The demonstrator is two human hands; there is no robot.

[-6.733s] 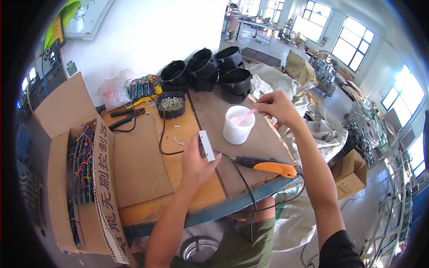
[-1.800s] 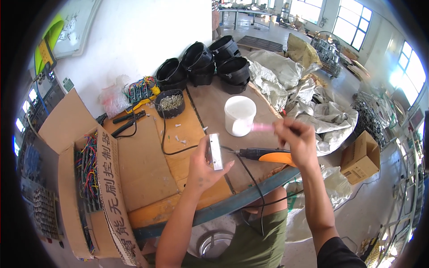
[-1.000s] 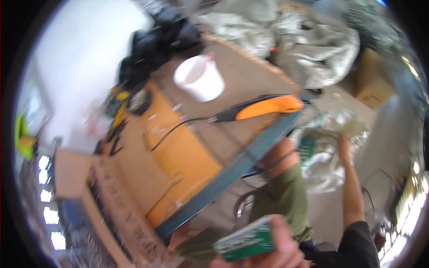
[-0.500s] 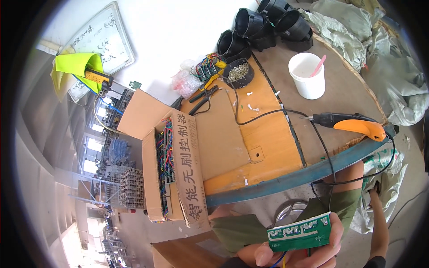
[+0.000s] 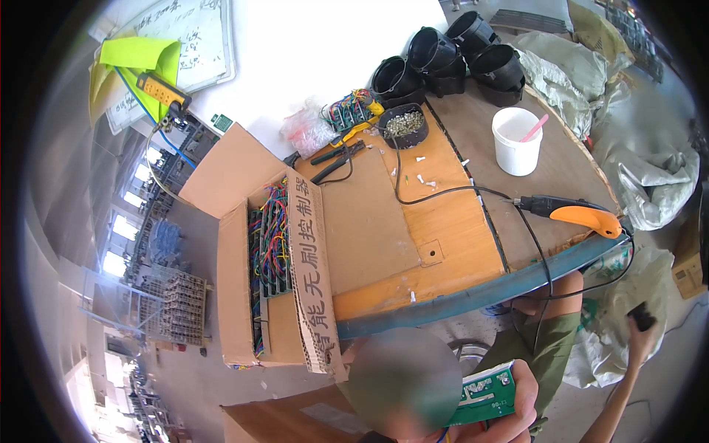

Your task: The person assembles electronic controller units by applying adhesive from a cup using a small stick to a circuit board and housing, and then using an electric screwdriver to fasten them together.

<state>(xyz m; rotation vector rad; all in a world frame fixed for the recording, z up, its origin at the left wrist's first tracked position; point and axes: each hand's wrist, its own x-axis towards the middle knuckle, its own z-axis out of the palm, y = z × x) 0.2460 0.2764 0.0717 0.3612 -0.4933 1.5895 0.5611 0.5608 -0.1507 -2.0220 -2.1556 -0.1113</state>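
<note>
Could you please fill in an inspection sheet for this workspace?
Surface: worktable topped with orange and brown panels.
Job's things: green circuit board, held; black item, held, kind unclear.
Clutter: small white pieces scattered; white tub holding a pink stick.
Hands: left hand grips the board; right hand grips the black item.
Cables: black cables cross the table, drooping past its front edge.
Surroundings: open carton of wired boards left; pale sacks right.

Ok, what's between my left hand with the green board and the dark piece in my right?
In the head view, olive shorts, then a white sack, show between your left hand and the dark piece.
</note>
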